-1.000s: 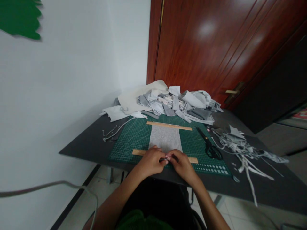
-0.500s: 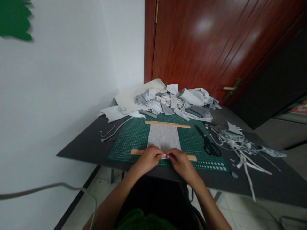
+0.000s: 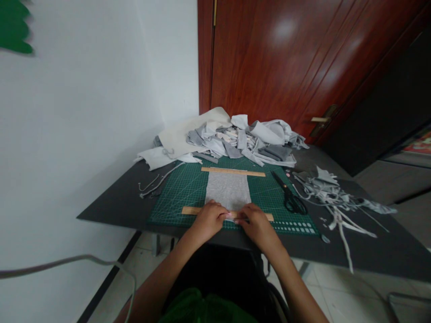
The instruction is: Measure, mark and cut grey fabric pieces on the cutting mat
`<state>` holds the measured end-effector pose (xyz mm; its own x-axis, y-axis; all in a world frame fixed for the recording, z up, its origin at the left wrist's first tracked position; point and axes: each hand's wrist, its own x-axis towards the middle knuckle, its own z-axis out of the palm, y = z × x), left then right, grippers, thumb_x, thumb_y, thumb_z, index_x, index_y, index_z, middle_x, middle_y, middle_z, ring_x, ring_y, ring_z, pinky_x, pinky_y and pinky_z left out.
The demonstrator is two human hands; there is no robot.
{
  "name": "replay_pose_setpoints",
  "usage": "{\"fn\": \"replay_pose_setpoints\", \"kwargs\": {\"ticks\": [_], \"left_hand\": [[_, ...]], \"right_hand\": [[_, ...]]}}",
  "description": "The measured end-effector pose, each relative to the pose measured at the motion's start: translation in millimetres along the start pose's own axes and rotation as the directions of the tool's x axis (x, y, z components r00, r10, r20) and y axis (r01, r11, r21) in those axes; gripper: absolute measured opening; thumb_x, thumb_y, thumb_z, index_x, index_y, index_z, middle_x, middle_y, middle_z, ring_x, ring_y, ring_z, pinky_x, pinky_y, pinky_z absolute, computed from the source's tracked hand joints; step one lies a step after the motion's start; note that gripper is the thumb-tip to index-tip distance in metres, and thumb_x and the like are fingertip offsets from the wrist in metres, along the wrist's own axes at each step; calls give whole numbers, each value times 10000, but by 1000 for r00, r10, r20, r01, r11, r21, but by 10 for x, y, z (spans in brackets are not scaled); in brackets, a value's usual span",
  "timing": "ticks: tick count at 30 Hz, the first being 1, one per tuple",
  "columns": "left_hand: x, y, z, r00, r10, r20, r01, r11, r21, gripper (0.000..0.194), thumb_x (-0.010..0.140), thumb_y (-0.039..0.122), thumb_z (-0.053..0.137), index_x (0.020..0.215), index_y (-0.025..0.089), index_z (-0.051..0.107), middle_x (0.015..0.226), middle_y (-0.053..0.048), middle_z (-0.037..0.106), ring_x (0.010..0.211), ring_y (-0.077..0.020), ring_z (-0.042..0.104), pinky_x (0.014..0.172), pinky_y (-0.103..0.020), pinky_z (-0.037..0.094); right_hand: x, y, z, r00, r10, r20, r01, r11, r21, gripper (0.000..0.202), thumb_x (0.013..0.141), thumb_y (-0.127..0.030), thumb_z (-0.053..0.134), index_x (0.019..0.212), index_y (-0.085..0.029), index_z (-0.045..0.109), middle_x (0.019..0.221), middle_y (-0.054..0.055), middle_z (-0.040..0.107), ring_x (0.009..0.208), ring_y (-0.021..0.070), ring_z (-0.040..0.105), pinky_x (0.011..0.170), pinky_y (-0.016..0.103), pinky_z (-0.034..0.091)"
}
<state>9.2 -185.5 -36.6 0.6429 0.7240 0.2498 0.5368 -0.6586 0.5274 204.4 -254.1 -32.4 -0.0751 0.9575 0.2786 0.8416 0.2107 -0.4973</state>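
A rectangular piece of light grey fabric [image 3: 229, 187] lies flat on a green cutting mat [image 3: 186, 184]. One wooden ruler [image 3: 251, 173] crosses its far end, and a second wooden ruler [image 3: 190, 210] lies across its near end. My left hand [image 3: 210, 220] rests over the near ruler, its fingers bent and pinching at the fabric's near edge. Close beside it, my right hand [image 3: 256, 224] curls over the same ruler, with thumb and fingertips at that edge. A short stretch of ruler shows between the two hands. My palms hide part of the fabric's near edge.
Black-handled scissors [image 3: 291, 197] lie on the mat's right side. Scraps of grey and white fabric [image 3: 215, 139] are heaped at the back. Tangled fabric strips [image 3: 323, 190] lie at the right, one hanging past the table's front edge. A cord [image 3: 67, 260] runs at lower left.
My fingertips have parted slightly at the fabric's near edge, and more of the near ruler shows between them. The view has shifted a little; the fabric and rulers stay in place.
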Motion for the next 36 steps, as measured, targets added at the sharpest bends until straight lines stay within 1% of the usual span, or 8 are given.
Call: {"fn": "replay_pose_setpoints", "kwargs": {"ticks": [6, 11, 14, 17, 20, 26, 32, 36], "left_hand": [[-16, 50, -6, 1000, -21, -23, 21, 1000, -9, 220, 973, 195, 608, 856, 197, 795, 785, -45, 728, 826, -213, 628, 847, -345, 440], [-34, 85, 13, 998, -34, -43, 36, 999, 40, 187, 952, 195, 643, 850, 200, 799, 801, -55, 727, 858, -226, 619, 839, -353, 438], [-38, 72, 33, 997, -31, -65, 33, 999, 39, 171, 953, 206, 653, 869, 206, 802, 800, -48, 722, 844, -217, 610, 830, -346, 426], [-40, 55, 43, 997, -29, -78, 31, 999, 29, 180, 956, 211, 656, 842, 207, 795, 772, -38, 708, 811, -203, 599, 802, -334, 409], [-45, 55, 39, 997, -20, -70, 23, 999, 47, 220, 958, 212, 652, 775, 199, 774, 737, -33, 686, 784, -198, 583, 778, -330, 393], [-49, 78, 35, 997, -36, -65, 38, 999, 35, 220, 955, 169, 632, 788, 198, 773, 723, -20, 677, 759, -185, 575, 767, -325, 386], [-41, 88, 56, 994, -52, -96, 57, 997, 49, 223, 962, 182, 632, 789, 189, 773, 745, -28, 691, 774, -192, 589, 789, -333, 400], [-51, 110, 72, 993, -54, -105, 63, 995, 83, 222, 973, 199, 617, 822, 193, 779, 768, -34, 701, 804, -202, 603, 802, -337, 410]], "right_hand": [[-89, -96, -20, 998, -39, 58, 48, 984, -172, 196, 863, -104, 692, 1035, -190, 734, 1057, 122, 696, 1018, 285, 641, 914, 403, 517], [-164, -182, -84, 994, -53, 92, 68, 983, -173, 366, 834, -137, 751, 1192, -207, 727, 1107, 137, 677, 1058, 306, 638, 942, 426, 528], [-157, -182, -122, 992, -67, 110, 83, 986, -143, 340, 860, -218, 768, 1198, -204, 735, 1069, 127, 676, 1040, 291, 639, 931, 402, 527], [-107, -180, -113, 992, -58, 111, 75, 986, -151, 223, 984, -300, 636, 1140, -204, 762, 1002, 113, 686, 980, 258, 647, 893, 364, 512], [-43, -220, -48, 995, 29, 94, -3, 964, -265, 297, 1051, -240, 494, 1012, -192, 785, 941, 106, 696, 911, 235, 644, 844, 337, 479], [2, -337, 57, 988, 147, 40, -119, 910, -397, 281, 1051, -260, 503, 994, -206, 773, 986, 100, 720, 970, 251, 639, 807, 336, 419], [-19, -340, 25, 985, 166, 51, -139, 931, -336, 263, 1040, -260, 527, 953, -206, 770, 988, 89, 718, 993, 243, 634, 836, 329, 406], [-30, -336, -32, 982, 169, 88, -140, 954, -264, 199, 995, -231, 594, 1072, -238, 777, 1033, 76, 715, 1035, 235, 630, 891, 313, 417]]}}
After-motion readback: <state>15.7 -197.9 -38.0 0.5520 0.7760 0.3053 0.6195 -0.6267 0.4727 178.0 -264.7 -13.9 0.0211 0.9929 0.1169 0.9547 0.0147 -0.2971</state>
